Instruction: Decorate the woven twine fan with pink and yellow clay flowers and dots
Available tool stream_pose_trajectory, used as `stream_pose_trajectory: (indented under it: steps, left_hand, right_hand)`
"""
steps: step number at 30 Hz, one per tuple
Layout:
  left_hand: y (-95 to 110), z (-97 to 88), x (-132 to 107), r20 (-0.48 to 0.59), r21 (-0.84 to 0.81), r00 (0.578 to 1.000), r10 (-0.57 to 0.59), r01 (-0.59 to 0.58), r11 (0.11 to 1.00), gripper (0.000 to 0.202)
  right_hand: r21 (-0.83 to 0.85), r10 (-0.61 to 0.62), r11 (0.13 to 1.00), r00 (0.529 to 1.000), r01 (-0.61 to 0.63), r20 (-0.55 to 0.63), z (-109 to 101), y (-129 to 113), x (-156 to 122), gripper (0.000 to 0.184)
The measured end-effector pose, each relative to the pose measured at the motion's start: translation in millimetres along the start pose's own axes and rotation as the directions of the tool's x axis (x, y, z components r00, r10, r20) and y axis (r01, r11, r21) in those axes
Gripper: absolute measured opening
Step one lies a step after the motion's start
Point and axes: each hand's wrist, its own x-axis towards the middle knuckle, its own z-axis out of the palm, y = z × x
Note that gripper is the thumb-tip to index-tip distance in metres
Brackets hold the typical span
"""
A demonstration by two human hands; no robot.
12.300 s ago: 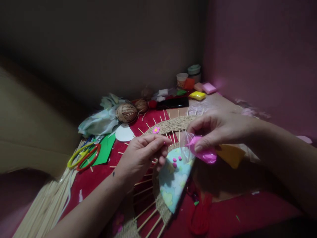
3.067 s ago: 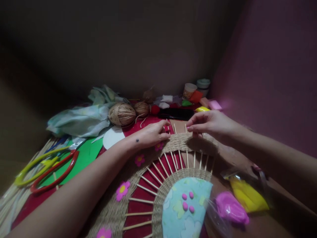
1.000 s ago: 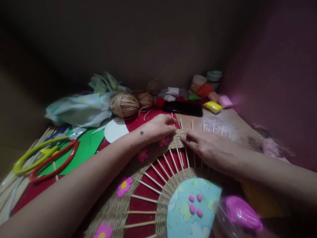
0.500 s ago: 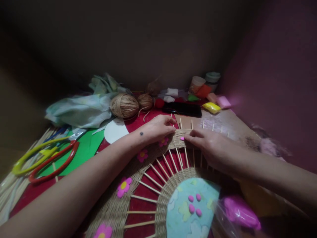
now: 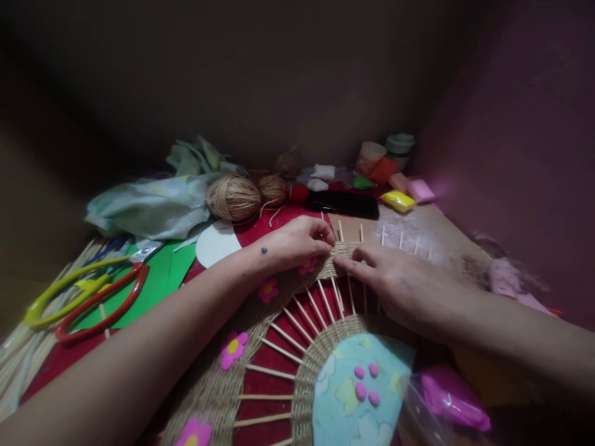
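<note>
A round woven twine ring [image 5: 218, 384] with wooden skewer spokes [image 5: 279, 350] lies in front of me, its centre covered by blue floral fabric [image 5: 344, 402] bearing small pink clay dots [image 5: 365, 381]. Pink flowers [image 5: 232, 350] sit along the outer band. My left hand [image 5: 300, 243] is curled, its fingertips pinching the band's far edge. My right hand [image 5: 400, 282] lies flat beside it, with the forefinger pressed on the band; whatever is under the fingertip is hidden. A bag of pink clay [image 5: 453, 396] lies by my right forearm.
Yellow scissors [image 5: 69, 291] and red scissors [image 5: 102, 310] lie on a green sheet [image 5: 162, 279] at left, near a bundle of sticks [image 5: 13, 365]. Behind are a twine ball [image 5: 233, 197], cloth [image 5: 149, 207], a black phone [image 5: 344, 203], a yellow clay pack [image 5: 397, 199] and a cup [image 5: 370, 155].
My right hand put down the pink clay bag and reached the ring's far band. A small pink piece visible at its fingertip half a second ago is now covered by the finger.
</note>
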Motion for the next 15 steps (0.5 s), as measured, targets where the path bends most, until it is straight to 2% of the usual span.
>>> stream_pose_trajectory:
  steps: [6, 11, 15]
  left_hand:
    - [5.3, -0.1, -2.5, -0.012, -0.004, 0.999, -0.037, 0.037, 0.999, 0.01]
    - [7.3, -1.0, -4.4, -0.04, 0.06, 0.999, -0.005, 0.008, 0.998, 0.011]
    - [6.0, -1.2, -3.2, -0.036, 0.093, 0.999, 0.016, -0.012, 0.996, 0.012]
  right_hand:
    - [0.18, -0.051, 0.981, 0.99, 0.074, -0.131, -4.1, 15.5, 23.9, 0.027]
    - [0.233, -0.142, 0.96, 0.987, 0.157, -0.076, -18.4, 21.6, 35.0, 0.016]
    - [0.234, -0.168, 0.956, 0.984, 0.177, -0.058, -19.5, 27.5, 35.8, 0.016]
